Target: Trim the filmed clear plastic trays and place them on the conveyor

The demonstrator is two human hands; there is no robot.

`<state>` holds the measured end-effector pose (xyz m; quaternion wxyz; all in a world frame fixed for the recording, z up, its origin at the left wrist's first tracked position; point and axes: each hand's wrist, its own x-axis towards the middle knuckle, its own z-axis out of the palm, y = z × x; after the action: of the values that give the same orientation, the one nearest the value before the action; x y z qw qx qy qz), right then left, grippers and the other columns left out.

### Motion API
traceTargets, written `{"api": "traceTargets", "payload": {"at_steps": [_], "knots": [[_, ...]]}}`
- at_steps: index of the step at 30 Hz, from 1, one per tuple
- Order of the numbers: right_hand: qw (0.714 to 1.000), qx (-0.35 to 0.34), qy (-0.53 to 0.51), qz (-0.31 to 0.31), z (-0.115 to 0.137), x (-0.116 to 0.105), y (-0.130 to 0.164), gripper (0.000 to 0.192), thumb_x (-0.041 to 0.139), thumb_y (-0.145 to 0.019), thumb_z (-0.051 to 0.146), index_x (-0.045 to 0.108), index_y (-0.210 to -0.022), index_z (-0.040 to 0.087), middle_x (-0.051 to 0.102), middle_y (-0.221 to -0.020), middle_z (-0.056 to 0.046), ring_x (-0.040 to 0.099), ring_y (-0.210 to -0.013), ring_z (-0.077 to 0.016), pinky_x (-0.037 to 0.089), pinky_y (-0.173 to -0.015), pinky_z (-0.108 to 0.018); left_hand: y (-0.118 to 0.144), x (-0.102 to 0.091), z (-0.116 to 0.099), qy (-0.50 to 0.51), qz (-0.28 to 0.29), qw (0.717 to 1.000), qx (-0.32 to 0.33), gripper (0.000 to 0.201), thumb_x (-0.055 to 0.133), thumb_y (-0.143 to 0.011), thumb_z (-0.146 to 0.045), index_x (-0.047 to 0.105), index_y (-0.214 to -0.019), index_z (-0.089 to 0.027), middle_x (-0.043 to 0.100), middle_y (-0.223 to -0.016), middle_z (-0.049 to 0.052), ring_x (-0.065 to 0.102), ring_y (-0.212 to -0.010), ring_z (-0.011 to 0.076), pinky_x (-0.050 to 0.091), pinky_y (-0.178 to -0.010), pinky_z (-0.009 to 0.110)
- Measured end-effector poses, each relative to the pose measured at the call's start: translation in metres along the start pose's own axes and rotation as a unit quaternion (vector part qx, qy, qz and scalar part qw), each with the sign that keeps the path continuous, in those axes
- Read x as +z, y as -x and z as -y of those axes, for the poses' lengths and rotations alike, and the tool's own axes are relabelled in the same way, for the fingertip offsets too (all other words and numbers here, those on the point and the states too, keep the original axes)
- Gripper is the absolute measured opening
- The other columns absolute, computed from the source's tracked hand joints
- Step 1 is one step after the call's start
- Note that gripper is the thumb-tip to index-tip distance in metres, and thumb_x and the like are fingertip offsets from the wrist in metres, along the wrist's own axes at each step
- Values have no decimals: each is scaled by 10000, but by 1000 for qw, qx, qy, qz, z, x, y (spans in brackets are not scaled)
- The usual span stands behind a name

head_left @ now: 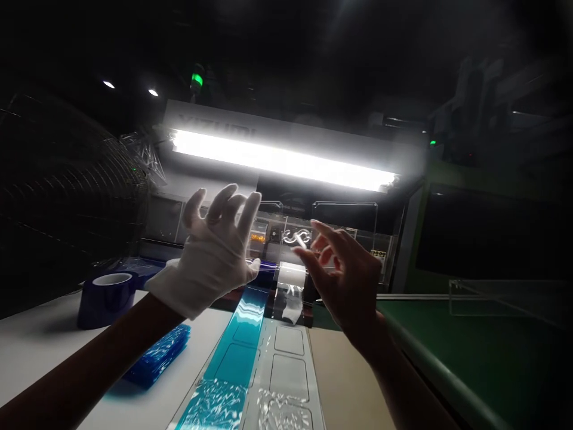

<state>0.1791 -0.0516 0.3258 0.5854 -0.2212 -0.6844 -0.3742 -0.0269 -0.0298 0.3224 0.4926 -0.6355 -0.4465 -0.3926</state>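
Film (299,237), a small clear scrap catching the lamp's glare, sits at the tips of the right hand (347,280), pinched between thumb and forefinger as far as the glare allows; the other fingers (320,242) are loosely curled. It is held up in the air, above the white table (31,340) and in front of the machine (286,227). The left hand (215,254), in a white glove, is raised just beside it with all fingers (248,212) spread and bent like a claw, gripping nothing. The two hands are near each other but apart.

Below them two strips run away from the machine towards the viewer: a blue strip (237,352) and, touching its right edge, a clear strip (286,373) with rounded rectangular outlines. A white roll (291,276) stands at the far end of the clear strip, just under the right thumb. On the table to the left lie a stack of blue sheets (159,355) and, farther back, a dark blue tape roll (106,295). A bright lamp (282,161) glows across the machine's top. A green surface (470,346) lies to the right.
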Motion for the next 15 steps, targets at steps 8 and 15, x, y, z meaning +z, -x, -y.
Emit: {"api": "traceTargets", "payload": {"at_steps": [8,15], "knots": [[978,190,-10,-82,-35,-29,19,603,252,-965,598,636,-1127,163,597,-1163,-122,575,-1068,-229,454,-874,-399,23,17,26,-8,-36,998,-55,1100,563,-627,-689,135,-1470,-127,307,-1428,177,252,-1372,354,115,-1139,562],[965,252,-63,-25,-43,-11,25,744,144,-903,718,654,-1056,198,516,-1337,-114,479,-1241,-273,379,-999,-504,25,19,35,2,-36,999,-40,1133,532,-627,-730,164,-1474,-72,303,-1457,197,221,-1388,379,100,-1137,562]]}}
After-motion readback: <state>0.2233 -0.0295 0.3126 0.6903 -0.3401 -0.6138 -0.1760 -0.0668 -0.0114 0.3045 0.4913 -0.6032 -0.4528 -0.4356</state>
